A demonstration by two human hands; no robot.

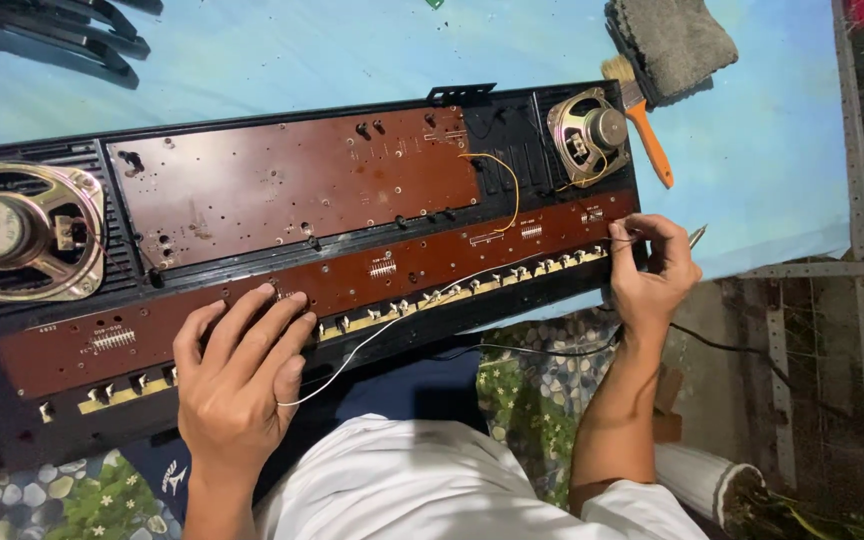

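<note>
Opened black keyboard chassis (282, 290) lies across a light blue table (352, 50), underside up. Upper brown circuit board (292, 180) sits above the long lower brown board (352, 280). Large speaker (17, 230) at left end, small speaker (589, 135) at right end. Left hand (237, 375) rests flat on lower board, fingers spread, clasping nothing. Right hand (652, 270) pinches a thin tool (697, 236) at the board's right end. White wire (392, 320) runs between the hands.
</note>
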